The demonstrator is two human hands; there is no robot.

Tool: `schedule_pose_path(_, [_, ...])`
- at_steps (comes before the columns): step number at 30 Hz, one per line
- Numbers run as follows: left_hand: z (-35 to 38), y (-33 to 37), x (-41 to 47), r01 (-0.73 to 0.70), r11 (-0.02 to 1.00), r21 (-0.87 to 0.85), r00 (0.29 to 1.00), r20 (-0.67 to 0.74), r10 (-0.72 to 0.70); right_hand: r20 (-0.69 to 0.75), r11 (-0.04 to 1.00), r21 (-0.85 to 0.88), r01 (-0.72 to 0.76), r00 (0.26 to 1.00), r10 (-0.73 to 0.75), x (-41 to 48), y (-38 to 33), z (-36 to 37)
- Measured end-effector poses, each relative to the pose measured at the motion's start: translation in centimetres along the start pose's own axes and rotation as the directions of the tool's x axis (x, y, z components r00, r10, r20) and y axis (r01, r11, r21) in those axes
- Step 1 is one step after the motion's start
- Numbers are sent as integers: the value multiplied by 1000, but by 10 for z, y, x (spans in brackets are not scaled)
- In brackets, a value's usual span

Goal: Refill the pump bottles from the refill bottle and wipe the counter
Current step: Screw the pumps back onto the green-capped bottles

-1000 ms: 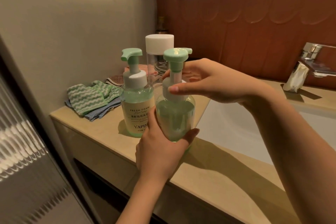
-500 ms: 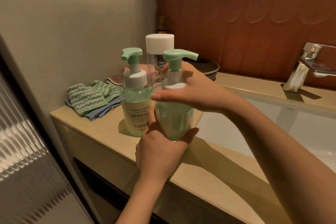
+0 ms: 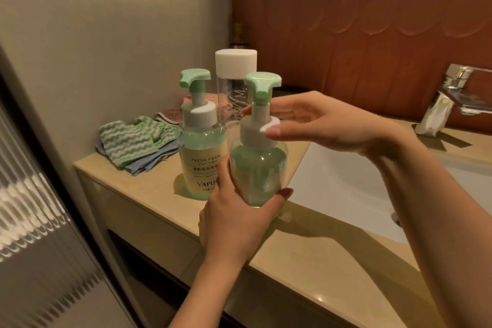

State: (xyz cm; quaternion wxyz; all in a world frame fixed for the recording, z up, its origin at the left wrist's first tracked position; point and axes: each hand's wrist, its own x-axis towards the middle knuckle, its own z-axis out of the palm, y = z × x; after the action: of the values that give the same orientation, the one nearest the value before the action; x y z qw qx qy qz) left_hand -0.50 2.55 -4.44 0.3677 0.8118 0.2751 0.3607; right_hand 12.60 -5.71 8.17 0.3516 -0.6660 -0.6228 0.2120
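Observation:
My left hand (image 3: 234, 224) grips the body of a clear pump bottle (image 3: 259, 168) with green liquid, held just above the counter's front edge. My right hand (image 3: 319, 122) pinches the white collar under its green pump head, thumb in front, fingers behind. A second pump bottle (image 3: 199, 152) with a cream label stands on the counter just left of it. Behind both stands a tall clear refill bottle (image 3: 234, 88) with a white cap. Green-and-white striped cloths (image 3: 127, 141) lie folded at the counter's left end.
A beige counter (image 3: 149, 189) ends at the wall on the left. A white sink basin (image 3: 343, 184) lies to the right, with a chrome faucet (image 3: 450, 98) at far right. More folded cloths (image 3: 170, 116) sit by the wall. A ribbed glass panel (image 3: 32, 208) stands at the left.
The held bottle's pump head has turned from pointing right to facing me. My right hand has shifted its grip on the collar, fingers now more extended. My left hand has stayed put.

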Motion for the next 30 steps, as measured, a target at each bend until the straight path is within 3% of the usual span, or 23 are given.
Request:
schedule_pose_path(6, [2,-1,1,43,999,22,999,3,-43,-325,977,-208,-47,945,-24,12,-2,14])
schedule_pose_path(8, [1,-1,1,48,999,16,999,10,-48,-362,970,-235,-58,932,-32,14,-2,19])
schedule_pose_path(13, [0,3,-2,68,997,-31,998,-2,-68,-109,997,23,67,992,-64,17,0,29])
schedule_pose_path(16, [-1,4,-2,23,999,-28,1000,-11,-23,73,968,253,-4,997,-14,10,4,21])
schedule_pose_path(18, [-1,4,-1,11,1000,-17,1000,-4,-12,129,956,295,-14,991,-25,5,5,16])
schedule_pose_path(24, [-1,2,-1,-3,1000,-20,1000,-14,3,117,981,193,-5,993,-19,-1,9,1])
schedule_pose_path(30, [1,0,-1,-9,1000,-21,1000,-10,9,-174,994,-107,-11,985,-8,1,2,0])
